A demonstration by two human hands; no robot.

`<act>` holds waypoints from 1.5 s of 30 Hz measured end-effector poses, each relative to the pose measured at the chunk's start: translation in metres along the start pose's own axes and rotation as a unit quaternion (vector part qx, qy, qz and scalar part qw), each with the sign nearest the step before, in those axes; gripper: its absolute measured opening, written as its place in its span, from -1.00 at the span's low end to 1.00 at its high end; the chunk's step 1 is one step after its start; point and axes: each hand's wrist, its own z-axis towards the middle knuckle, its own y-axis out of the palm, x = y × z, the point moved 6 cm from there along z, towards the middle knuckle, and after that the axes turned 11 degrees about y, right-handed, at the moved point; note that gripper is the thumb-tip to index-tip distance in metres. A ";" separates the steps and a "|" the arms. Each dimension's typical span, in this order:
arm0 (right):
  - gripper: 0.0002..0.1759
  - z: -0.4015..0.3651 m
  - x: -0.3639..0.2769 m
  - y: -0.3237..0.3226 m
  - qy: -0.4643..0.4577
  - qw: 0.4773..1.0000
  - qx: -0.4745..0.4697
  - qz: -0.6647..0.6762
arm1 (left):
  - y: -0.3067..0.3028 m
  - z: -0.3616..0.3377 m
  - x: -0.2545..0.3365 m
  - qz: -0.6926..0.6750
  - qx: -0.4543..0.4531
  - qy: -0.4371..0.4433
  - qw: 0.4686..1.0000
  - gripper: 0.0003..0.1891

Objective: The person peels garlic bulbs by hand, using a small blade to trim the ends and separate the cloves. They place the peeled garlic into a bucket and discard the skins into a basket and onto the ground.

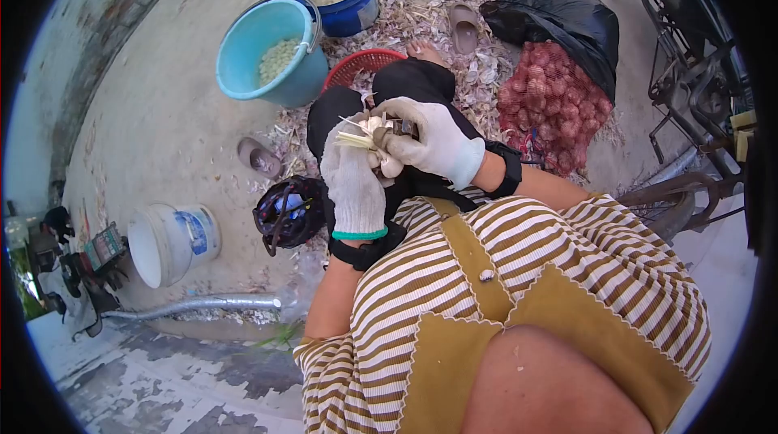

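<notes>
Both my hands are in whitish work gloves and meet above my lap. My left hand (350, 171), with a green cuff edge, is closed around a garlic bulb (381, 142) whose pale stem and roots stick out to the left. From the right, my right hand (425, 138) presses on the same bulb with its fingers curled. A small dark object (408, 128) shows at the fingers of my right hand; it looks like a small blade, partly hidden.
Ahead stand a light blue bucket (235, 53) and a dark blue bucket (369, 8), both holding peeled cloves, and a red basket (356, 65). Garlic skins (478, 69) litter the ground. At right are a red net sack (551, 102) and black bag (559, 17); at left, a white bucket (158, 246).
</notes>
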 end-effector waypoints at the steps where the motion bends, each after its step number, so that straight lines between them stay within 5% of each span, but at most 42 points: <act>1: -0.64 0.002 0.004 0.001 0.051 0.997 -0.030 0.054 | 0.000 -0.001 0.000 0.000 0.007 -0.021 1.000 -0.70; 13: -0.75 0.016 0.013 0.018 0.113 0.962 -0.072 0.239 | -0.009 0.008 0.005 0.026 -0.007 0.047 0.999 -0.61; 15: -0.73 0.013 0.017 0.023 0.234 0.903 -0.151 0.328 | -0.013 0.010 0.000 -0.012 -0.009 0.028 0.999 -0.60; 22: -0.65 0.012 0.016 0.022 0.266 0.865 -0.174 0.388 | -0.010 0.013 0.002 -0.042 -0.019 0.007 0.999 -0.53; 25: -0.64 0.010 0.019 0.025 0.283 0.824 -0.229 0.435 | -0.004 0.013 0.007 -0.134 -0.053 -0.069 0.987 -0.60; 27: -0.63 0.006 0.013 0.033 0.291 0.648 -0.318 0.628 | 0.004 0.015 0.012 -0.288 -0.149 -0.123 0.938 -0.53; 28: -0.49 0.009 0.011 0.027 0.278 0.640 -0.315 0.644 | -0.004 0.014 0.008 -0.278 -0.057 -0.133 0.950 -0.50; 29: -0.50 0.009 0.008 0.014 0.238 0.674 -0.292 0.635 | -0.012 0.010 0.007 -0.266 0.035 -0.142 0.953 -0.48; 30: -0.50 0.011 0.014 0.009 0.238 0.696 -0.311 0.602 | -0.028 0.009 -0.008 -0.424 -0.149 -0.180 0.875 -0.46; 31: -0.50 0.014 0.011 0.003 0.236 0.717 -0.328 0.568 | -0.013 0.003 0.015 -0.148 -0.143 -0.078 0.975 -0.47; 32: -0.54 0.012 0.011 -0.010 0.233 0.801 -0.279 0.475 | -0.017 0.003 0.005 -0.077 -0.197 -0.122 0.970 -0.51; 34: -0.63 0.016 0.020 -0.022 0.266 0.856 -0.241 0.371 | -0.013 -0.003 -0.001 0.138 -0.265 -0.147 0.943 -0.60; 35: -0.65 0.018 0.021 -0.025 0.268 0.866 -0.236 0.350 | -0.006 -0.004 0.000 0.327 -0.311 -0.069 0.890 -0.63; 37: -0.66 0.020 0.025 -0.026 0.276 0.889 -0.245 0.269 | 0.005 -0.002 0.012 0.430 -0.290 0.085 0.851 -0.65; 38: -0.66 0.021 0.027 -0.027 0.279 0.909 -0.251 0.183 | 0.000 0.001 0.009 0.328 -0.168 0.004 0.930 -0.66; 39: -0.66 0.019 0.026 -0.027 0.280 0.909 -0.250 0.184 | 0.000 0.006 0.015 0.299 -0.127 0.024 0.945 -0.67; 42: -0.63 0.019 0.015 -0.013 0.191 0.942 -0.272 0.054 | 0.015 -0.003 0.011 0.229 -0.173 -0.059 0.956 -0.72; 45: -0.60 0.012 0.026 -0.010 0.301 0.904 -0.200 0.229 | 0.014 0.001 0.001 0.243 -0.128 -0.052 0.960 -0.76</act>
